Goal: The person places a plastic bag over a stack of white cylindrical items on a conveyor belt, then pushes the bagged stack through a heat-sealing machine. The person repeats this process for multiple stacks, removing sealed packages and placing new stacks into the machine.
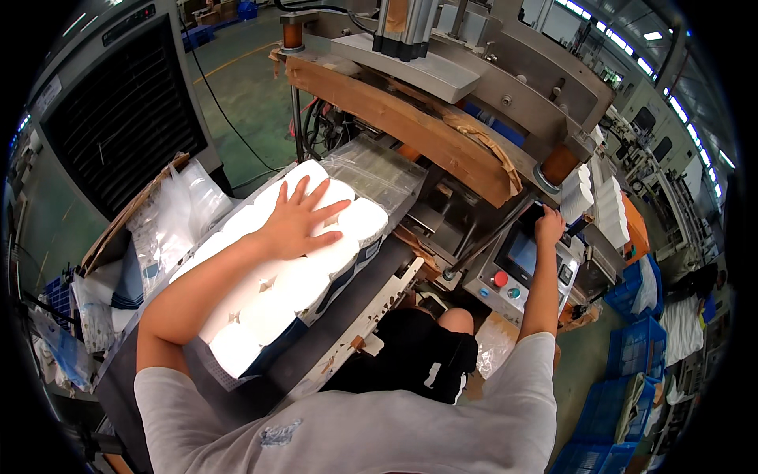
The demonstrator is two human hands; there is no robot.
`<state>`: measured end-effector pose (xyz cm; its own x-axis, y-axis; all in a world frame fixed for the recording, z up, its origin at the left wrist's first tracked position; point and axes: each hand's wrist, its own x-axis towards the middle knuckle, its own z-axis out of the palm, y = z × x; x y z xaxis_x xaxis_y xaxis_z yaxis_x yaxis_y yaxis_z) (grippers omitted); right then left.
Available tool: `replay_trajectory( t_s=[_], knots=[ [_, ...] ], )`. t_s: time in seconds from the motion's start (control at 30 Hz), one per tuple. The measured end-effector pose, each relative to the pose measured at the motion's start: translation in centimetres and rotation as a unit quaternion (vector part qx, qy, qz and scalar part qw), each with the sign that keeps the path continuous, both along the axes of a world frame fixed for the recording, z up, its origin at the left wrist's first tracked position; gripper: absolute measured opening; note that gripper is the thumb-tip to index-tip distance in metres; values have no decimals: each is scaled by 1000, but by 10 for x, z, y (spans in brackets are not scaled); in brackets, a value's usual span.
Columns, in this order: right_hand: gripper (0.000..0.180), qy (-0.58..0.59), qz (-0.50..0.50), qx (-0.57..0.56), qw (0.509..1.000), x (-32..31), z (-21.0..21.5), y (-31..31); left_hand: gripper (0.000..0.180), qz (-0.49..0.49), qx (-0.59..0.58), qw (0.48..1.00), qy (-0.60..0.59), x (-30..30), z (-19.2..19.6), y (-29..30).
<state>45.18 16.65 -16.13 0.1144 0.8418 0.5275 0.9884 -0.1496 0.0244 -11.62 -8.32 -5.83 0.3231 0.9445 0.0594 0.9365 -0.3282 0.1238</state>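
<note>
Rows of white paper rolls [272, 280] lie packed together in a clear and dark-blue printed plastic bag [367, 254] on the black conveyor belt [288, 359]. My left hand [296, 225] rests flat on top of the rolls, fingers spread. At their far end, the loose clear bag mouth [375, 174] reaches toward the machine. My right hand [550, 227] is at the upper edge of a grey control panel [539, 298], its fingers curled over that edge. A dark screen [523, 253], a red button [500, 279] and smaller knobs sit on the panel.
A metal press frame with a tape-covered bar [410, 126] stands ahead. Clear plastic bags [178, 209] fill a carton at left, beside a black-louvred cabinet [118, 118]. More white rolls [609, 209] stand beyond the panel. Blue crates [620, 395] line the right.
</note>
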Motion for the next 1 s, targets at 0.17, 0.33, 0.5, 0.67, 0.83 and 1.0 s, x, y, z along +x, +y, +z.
replay_trajectory(
  t_s=[0.17, 0.33, 0.5, 0.67, 0.83, 1.0],
  knots=[
    [45, -36, 1, -29, 999, -3, 11, -14, 60, -2, -8, 1000, 1, 0, 3, 0],
    [57, 162, 160, 157, 961, -48, -4, -93, 70, 106, 32, 992, 55, 10, 3, -11],
    [43, 258, 237, 80, 933, -111, -60, -228, 69, 117, -23, 992, 30, 12, -2, -10],
    [25, 297, 179, -30, 938, -138, -121, -290, 66, 124, -18, 992, 23, 14, -3, -10],
    [21, 357, 166, -45, 918, -134, -124, -279, 69, 115, -1, 993, 24, 17, -4, -8],
    [20, 352, 165, -33, 921, -136, -125, -278, 68, 119, 6, 993, 17, 18, -5, -7]
  ],
)
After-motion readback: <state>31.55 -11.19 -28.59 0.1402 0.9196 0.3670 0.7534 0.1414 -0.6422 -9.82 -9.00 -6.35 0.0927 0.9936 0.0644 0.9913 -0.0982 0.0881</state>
